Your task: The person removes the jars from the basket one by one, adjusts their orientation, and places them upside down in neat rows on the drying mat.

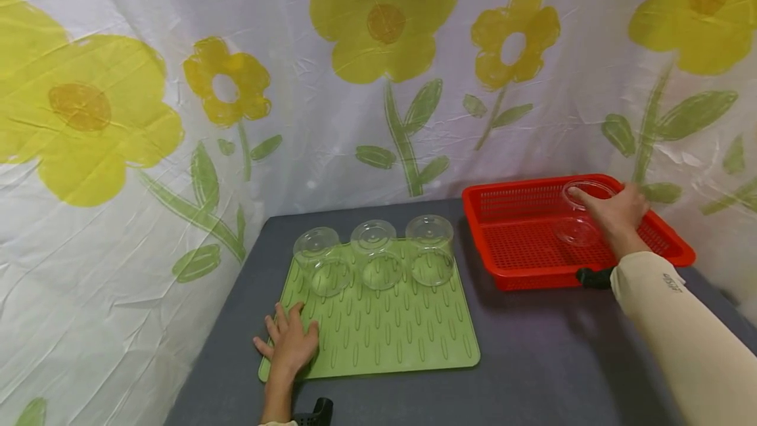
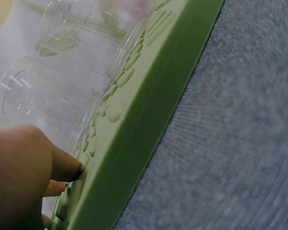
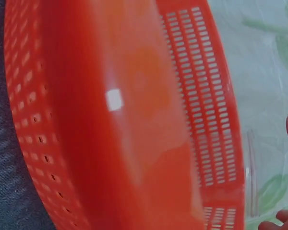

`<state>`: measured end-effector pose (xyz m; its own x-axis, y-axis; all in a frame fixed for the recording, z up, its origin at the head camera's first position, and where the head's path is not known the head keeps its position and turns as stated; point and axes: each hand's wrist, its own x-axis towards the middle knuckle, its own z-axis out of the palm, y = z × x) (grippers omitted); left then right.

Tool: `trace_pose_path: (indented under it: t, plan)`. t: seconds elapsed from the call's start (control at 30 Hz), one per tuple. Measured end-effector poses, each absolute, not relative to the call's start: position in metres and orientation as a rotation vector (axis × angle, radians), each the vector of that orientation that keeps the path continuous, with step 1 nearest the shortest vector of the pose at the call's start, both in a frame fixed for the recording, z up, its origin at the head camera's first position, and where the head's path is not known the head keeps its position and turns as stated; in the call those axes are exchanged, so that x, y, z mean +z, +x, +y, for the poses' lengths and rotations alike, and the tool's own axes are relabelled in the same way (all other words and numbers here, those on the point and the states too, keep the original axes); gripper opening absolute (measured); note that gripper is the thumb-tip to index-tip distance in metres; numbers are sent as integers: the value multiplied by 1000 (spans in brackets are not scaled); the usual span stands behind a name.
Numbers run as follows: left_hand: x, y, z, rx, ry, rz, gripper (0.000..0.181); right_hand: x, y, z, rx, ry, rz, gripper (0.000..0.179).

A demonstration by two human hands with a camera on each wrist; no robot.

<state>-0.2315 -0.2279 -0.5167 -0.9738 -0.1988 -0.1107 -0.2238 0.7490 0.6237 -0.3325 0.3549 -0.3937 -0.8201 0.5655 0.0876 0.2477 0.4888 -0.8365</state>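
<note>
Three clear plastic cups stand in a row on the back part of a green ridged mat [image 1: 378, 340]: a left cup [image 1: 322, 261], a middle cup [image 1: 375, 255] and a right cup [image 1: 430, 252]. They look bottom-up. My left hand [image 1: 290, 344] rests on the mat's front left corner with its fingers spread, holding nothing. At the right, my right hand [image 1: 618, 215] grips another clear cup [image 1: 576, 232] by its upper part, over the inside of a red basket [image 1: 508, 275]. In the right wrist view only fingertips [image 3: 281, 223] and a cup edge [image 3: 252, 177] show past the basket.
A dark grey cloth [image 1: 520, 354] covers the table. The basket stands to the right of the mat, with slotted walls and a raised rim. A white curtain [image 1: 307, 130] printed with yellow flowers hangs behind and along the sides.
</note>
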Motion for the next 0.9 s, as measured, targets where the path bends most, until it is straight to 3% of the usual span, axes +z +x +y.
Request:
trace_pose_path:
  t: [0.27,0.9]
  plan:
    - [-517,-232,-227,1042,-368,2901,60,-398,-332,362,1393,-682,-2450,117]
    - [-515,-230,-228,1044,-353,2912,61,-396,-335,376,1412,-617,-2646,111]
